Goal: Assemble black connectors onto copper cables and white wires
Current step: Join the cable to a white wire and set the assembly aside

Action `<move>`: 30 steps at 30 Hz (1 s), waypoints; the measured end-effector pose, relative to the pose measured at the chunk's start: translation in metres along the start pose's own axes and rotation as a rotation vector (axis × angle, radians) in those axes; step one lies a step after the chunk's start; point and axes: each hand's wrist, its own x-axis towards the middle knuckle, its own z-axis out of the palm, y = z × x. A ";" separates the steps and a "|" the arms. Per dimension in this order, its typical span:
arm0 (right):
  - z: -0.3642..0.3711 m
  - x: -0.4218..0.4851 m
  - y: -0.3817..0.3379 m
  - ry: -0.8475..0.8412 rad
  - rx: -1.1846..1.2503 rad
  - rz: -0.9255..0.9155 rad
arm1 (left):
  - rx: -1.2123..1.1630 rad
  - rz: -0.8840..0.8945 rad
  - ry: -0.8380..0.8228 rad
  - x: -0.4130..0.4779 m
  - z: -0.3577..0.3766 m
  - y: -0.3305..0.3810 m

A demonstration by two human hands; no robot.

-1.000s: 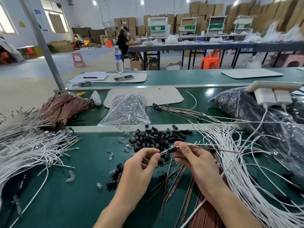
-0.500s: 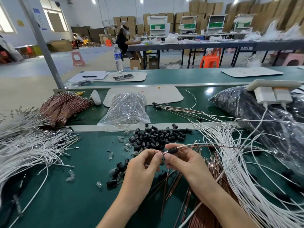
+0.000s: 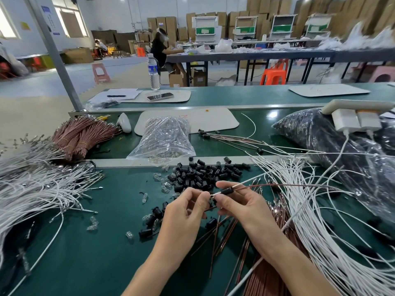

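My right hand [image 3: 239, 205] pinches a black connector [image 3: 227, 191] with a copper cable [image 3: 277, 185] and a white wire [image 3: 245, 183] running out of it to the right. My left hand [image 3: 188, 208] pinches the metal tips sticking out of the connector's left end. Both hands hover above the green table [image 3: 89, 253]. A heap of loose black connectors [image 3: 203, 174] lies just beyond them. Loose copper cables [image 3: 222, 233] lie under my right hand, and a spread of white wires [image 3: 320, 221] fans out to the right.
A big sheaf of white wires [image 3: 32, 189] covers the left. Bundled copper cables [image 3: 81, 135] and a clear bag of small parts [image 3: 164, 137] lie behind. A dark plastic bag [image 3: 342, 150] and a power strip [image 3: 359, 116] stand at the right. Small clear bulbs [image 3: 145, 197] are scattered about.
Both hands have shifted slightly left and nearer together. My left fingers have closed in on the connector's left end, where the wire tips show.
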 end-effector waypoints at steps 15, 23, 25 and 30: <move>0.000 -0.001 -0.001 -0.050 -0.032 -0.029 | 0.170 0.064 -0.053 -0.002 -0.001 -0.005; -0.004 0.003 0.003 -0.002 0.068 -0.011 | 0.134 0.050 -0.004 -0.002 -0.002 -0.008; -0.005 0.003 0.004 -0.005 0.076 -0.004 | 0.106 0.056 -0.015 -0.002 -0.001 -0.007; -0.004 0.000 0.002 -0.034 0.033 -0.003 | 0.074 0.058 -0.048 -0.004 0.002 -0.003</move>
